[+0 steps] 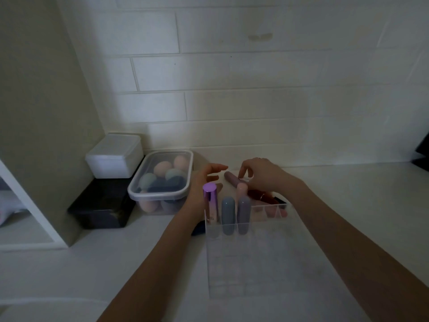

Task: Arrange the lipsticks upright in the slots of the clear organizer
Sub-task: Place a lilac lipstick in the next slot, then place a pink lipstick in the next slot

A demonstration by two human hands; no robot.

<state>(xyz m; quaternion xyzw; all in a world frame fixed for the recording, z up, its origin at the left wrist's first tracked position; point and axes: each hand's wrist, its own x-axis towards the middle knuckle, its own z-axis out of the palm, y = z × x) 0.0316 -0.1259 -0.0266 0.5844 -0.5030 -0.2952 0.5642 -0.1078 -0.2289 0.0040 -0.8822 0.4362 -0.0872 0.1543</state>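
The clear organizer [267, 263] stands on the white counter in front of me. Its back row holds a purple-capped tube [210, 201], a blue-grey lipstick [228, 216], a lilac lipstick [243, 214] and a pink tube [242, 190] behind it, all upright. A mauve lipstick [232, 178] lies flat on the counter behind the organizer, beside a dark red one [261, 196]. My right hand [262, 175] hovers over them, its fingertips touching the mauve lipstick. My left hand [204, 182] is open just left of it, holding nothing.
A clear tub of makeup sponges [162, 180] sits to the left, with a white lidded box [115, 156] on a black box [102, 205] beyond it. The tiled wall is close behind. A wall panel edge stands at the left.
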